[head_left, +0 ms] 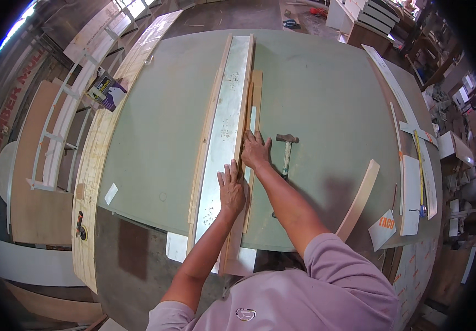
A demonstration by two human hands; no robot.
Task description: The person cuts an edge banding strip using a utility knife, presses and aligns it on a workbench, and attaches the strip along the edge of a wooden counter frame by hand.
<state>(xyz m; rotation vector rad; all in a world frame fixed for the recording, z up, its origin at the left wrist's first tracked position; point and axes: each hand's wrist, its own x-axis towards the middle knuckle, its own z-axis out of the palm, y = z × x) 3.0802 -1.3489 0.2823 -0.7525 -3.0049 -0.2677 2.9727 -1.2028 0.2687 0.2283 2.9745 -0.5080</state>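
Observation:
A long shiny silvery panel (pixel 224 118) runs lengthwise over the green tabletop, with a wooden strip (pixel 209 127) along its left side and another wooden strip (pixel 242 105) along its right. My left hand (pixel 231 193) lies on the panel's right side, fingers stretched over the strip's edge. Farther along, my right hand (pixel 256 151) rests against the right strip, fingers apart and pointing away from me. The undersides of both hands are hidden. Thinner wooden pieces (pixel 257 88) lie just right of the strip. To the right of my right hand is a hammer (pixel 287 151).
Left of the green table (pixel 160 110), a long pale board (pixel 103 149) carries a dark can (pixel 106 91) and a tape measure (pixel 83 232). A curved wooden piece (pixel 359 198) lies near my right arm. White strips (pixel 406 99) and an extended measuring tape (pixel 421 171) lie farther right.

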